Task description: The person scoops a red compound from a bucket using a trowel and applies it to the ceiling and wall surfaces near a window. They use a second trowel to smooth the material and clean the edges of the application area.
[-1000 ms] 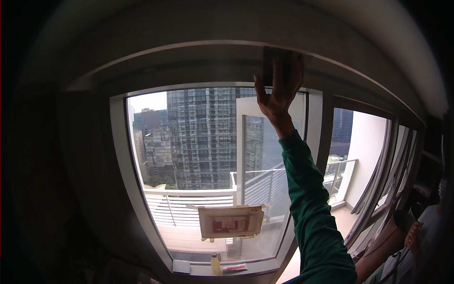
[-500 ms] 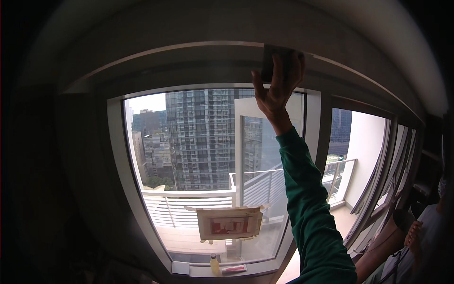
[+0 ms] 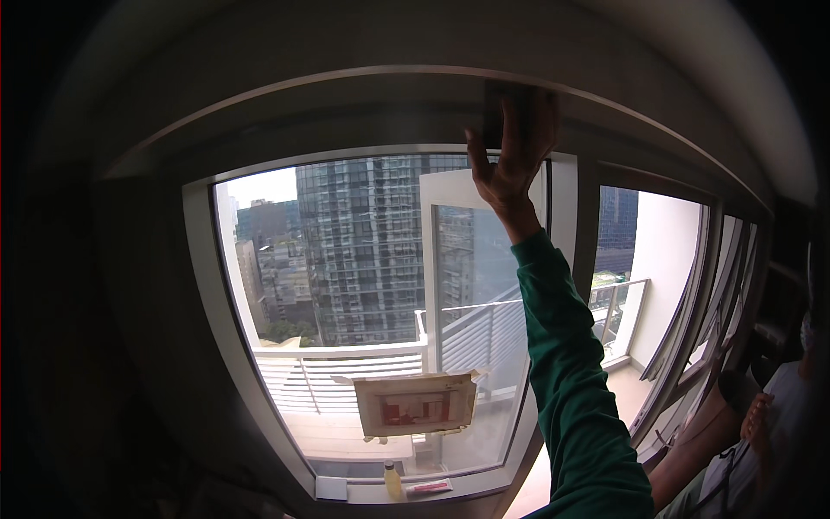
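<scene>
My right hand (image 3: 515, 151) is raised high above a window, its green-sleeved arm reaching up from the lower right. Its fingers lie over a dark rectangular block (image 3: 494, 117) against the shaded surface over the window frame, and the thumb stands out to the left. The block's right part is hidden behind the fingers, and poor light keeps its material unclear. Below the hand is the light-framed window (image 3: 564, 216). My left hand is out of view.
A taped picture sheet (image 3: 415, 405) hangs on the glass. On the sill stand a pale box (image 3: 331, 489), a yellowish bottle (image 3: 392, 481) and a white-and-red tube-like pack (image 3: 430, 487). Another person's hand (image 3: 757, 417) shows at right, near a balcony opening.
The block has shifted slightly up behind the ledge edge, under my right hand, and now sits more in shadow. The window view has moved a little left and up.
</scene>
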A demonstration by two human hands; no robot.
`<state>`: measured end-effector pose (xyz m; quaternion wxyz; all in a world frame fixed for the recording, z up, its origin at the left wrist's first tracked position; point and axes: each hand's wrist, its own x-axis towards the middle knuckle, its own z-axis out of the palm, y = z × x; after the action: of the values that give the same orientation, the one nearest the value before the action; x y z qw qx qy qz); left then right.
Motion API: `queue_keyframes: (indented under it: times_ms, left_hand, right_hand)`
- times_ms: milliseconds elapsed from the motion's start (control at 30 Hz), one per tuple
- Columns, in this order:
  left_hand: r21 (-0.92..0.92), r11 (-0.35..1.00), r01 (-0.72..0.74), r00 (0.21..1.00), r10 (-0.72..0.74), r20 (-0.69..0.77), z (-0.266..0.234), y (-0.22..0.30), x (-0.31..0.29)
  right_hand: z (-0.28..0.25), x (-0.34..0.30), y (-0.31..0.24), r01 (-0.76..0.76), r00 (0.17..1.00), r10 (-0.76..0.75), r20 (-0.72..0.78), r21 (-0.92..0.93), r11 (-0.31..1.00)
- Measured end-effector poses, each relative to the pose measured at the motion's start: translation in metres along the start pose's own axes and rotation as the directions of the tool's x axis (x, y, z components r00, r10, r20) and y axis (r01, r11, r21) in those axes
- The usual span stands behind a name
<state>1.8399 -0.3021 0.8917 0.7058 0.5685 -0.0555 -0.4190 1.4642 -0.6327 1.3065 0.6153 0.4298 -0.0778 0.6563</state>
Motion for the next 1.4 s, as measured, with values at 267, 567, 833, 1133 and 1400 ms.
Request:
queue_keyframes:
  times_ms: [267, 567, 833, 1133, 1400]
  left_hand:
    - [0.05, 0.997, -0.062, 0.997, 0.059, 0.052, 0.002, -0.005, 0.006]
    - [0.056, 0.998, -0.037, 0.999, 0.035, 0.027, -0.002, -0.011, 0.011]
    - [-0.067, 0.997, -0.046, 0.998, 0.048, 0.036, 0.004, -0.009, 0.002]
    - [-0.217, 0.968, 0.127, 0.992, -0.13, 0.002, 0.015, -0.003, -0.005]
    - [-0.146, 0.979, 0.142, 0.99, -0.137, 0.043, 0.003, -0.014, 0.006]
  right_hand:
    - [0.002, 0.008, 0.009, 0.025, 0.998, -0.026, -0.053, -0.016, 1.0]
    - [0.012, 0.003, 0.018, 0.039, 0.996, -0.042, -0.082, -0.047, 0.998]
    - [-0.013, 0.0, 0.021, -0.015, 1.0, 0.014, -0.027, -0.02, 1.0]
    - [-0.005, 0.007, 0.035, 0.048, 0.99, -0.05, -0.134, -0.013, 0.999]
    - [0.003, 0.002, 0.051, 0.028, 0.997, -0.033, -0.063, -0.067, 0.997]
